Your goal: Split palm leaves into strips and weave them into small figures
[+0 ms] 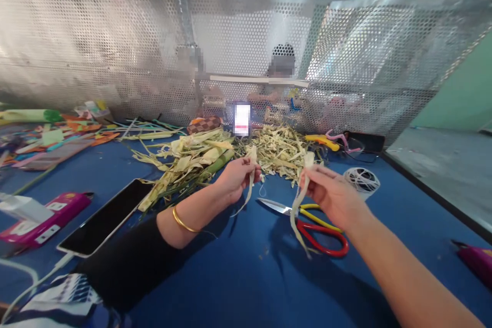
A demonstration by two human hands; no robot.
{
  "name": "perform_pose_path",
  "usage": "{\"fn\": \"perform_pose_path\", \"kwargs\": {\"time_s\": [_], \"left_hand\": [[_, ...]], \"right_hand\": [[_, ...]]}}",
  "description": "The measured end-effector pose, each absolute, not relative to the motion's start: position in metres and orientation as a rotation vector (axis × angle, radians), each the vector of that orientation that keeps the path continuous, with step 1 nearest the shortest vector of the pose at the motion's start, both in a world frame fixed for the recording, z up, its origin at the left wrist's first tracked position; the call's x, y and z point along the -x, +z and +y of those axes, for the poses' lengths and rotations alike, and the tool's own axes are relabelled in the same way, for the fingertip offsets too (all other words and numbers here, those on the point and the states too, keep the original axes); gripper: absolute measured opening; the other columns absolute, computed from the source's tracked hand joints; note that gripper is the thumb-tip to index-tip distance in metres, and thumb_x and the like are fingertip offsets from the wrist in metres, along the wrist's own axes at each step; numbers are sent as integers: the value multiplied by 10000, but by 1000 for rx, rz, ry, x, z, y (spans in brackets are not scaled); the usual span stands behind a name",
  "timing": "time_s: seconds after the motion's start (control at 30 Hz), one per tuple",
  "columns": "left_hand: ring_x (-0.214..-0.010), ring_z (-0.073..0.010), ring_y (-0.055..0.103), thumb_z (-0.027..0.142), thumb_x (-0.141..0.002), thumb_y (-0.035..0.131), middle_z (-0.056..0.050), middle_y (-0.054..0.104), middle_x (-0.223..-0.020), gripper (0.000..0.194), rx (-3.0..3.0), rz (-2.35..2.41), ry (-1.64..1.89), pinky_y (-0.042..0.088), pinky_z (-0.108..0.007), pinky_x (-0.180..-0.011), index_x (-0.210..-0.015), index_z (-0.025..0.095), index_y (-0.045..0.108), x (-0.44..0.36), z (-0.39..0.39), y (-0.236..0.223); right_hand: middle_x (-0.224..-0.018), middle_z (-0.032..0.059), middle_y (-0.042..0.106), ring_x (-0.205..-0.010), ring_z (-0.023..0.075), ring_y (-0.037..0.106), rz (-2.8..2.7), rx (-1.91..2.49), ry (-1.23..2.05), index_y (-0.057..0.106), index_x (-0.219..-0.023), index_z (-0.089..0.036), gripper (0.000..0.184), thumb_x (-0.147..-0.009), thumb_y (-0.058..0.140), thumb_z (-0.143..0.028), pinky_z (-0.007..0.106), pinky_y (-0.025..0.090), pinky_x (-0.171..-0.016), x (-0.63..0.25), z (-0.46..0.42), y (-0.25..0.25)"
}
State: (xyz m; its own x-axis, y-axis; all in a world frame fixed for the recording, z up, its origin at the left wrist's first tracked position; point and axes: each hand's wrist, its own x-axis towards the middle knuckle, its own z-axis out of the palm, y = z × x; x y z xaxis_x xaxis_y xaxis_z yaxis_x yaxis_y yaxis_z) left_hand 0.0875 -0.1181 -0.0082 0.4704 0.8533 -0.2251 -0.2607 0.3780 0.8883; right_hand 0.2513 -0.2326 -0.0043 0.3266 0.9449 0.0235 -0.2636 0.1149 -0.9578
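My left hand (240, 177) pinches a narrow pale strip of dry corn husk (251, 184) that hangs below the fingers. Another pale husk strip (295, 210), wider and curling at its lower end, dangles from my right hand (334, 192), closed on it. The two strips are apart. Scissors (323, 248) with one red and one yellow handle lie on the table under my right hand, partly covered by its strip. Behind my hands are a heap of shredded husk (279, 148) and, to the left, a bundle of longer husks and stalks (192, 164).
A tablet-like device (105, 218) and a purple power strip (57, 218) with cables lie at left on the blue table (238, 287). White string (361, 179) stands at right. Perforated metal panels (246, 31) close off the back, with people behind. Coloured strips (57, 143) lie far left.
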Motion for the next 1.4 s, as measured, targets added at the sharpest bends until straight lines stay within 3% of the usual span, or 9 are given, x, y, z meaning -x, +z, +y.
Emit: {"fn": "perform_pose_path", "kwargs": {"time_s": [0.1,0.2,0.5,0.7,0.93,1.07,1.2,1.3,1.4], "left_hand": [[-364,-14,286,100,-820,538,77,391,-498,50,-910,735,616,228,-146,-373,-795,121,576,-88,-136,-7],[-371,-24,130,309,-733,690,115,245,-436,193,-1107,706,501,82,-201,-376,-714,144,590,-88,-151,-8],[-445,-51,261,297,-658,668,73,407,-468,172,-1413,734,605,187,-225,-455,-602,152,595,-92,-159,-19],[-442,-69,339,220,-610,683,59,395,-427,174,-1278,1010,805,242,-212,-451,-544,160,534,-92,-127,-27],[-439,-72,334,237,-651,665,57,387,-418,149,-1284,1184,1000,247,-221,-461,-581,151,564,-87,-96,-28],[-507,-76,393,250,-641,686,34,494,-521,139,-1479,1045,1020,288,-214,-517,-670,127,629,-87,-92,-27],[-583,-83,463,241,-580,766,12,593,-705,449,-1481,875,831,313,-185,-540,-987,150,600,-86,-105,-18],[-471,-50,346,358,-738,651,30,527,-641,252,-1421,774,685,242,-187,-467,-867,148,596,-86,-127,-9],[-418,-33,216,415,-785,586,62,426,-582,272,-1308,694,549,161,-203,-428,-732,149,561,-89,-150,-6]], "right_hand": [[-638,-11,592,-596,92,512,-787,1176,1047,683,-675,-183,200,-615,782,-346,214,416,-561,-244,-228,-15],[-626,-24,578,-572,82,481,-845,1230,1006,672,-668,-171,235,-601,780,-369,219,392,-556,-239,-227,-21],[-592,-31,559,-568,96,464,-932,1346,962,625,-666,-166,278,-587,773,-388,249,375,-569,-231,-225,-28],[-575,-33,470,-549,93,432,-866,1029,1039,555,-609,-193,259,-613,778,-325,248,350,-520,-251,-234,0],[-552,-86,196,-417,63,-4,-884,746,812,432,-649,-248,278,-730,671,-365,275,177,-379,-289,-263,35],[-529,-75,276,-396,60,206,-835,831,901,418,-600,-232,344,-635,741,-344,241,265,-390,-279,-252,25],[-565,-37,513,-491,98,483,-751,1131,964,543,-622,-204,278,-575,782,-338,246,385,-466,-254,-231,-3],[-572,-34,548,-527,132,558,-722,1255,960,570,-669,-194,320,-556,789,-398,260,423,-510,-240,-225,-19],[-565,-44,533,-504,123,537,-803,1300,918,574,-672,-189,332,-580,767,-443,269,436,-532,-232,-226,-25]]}}
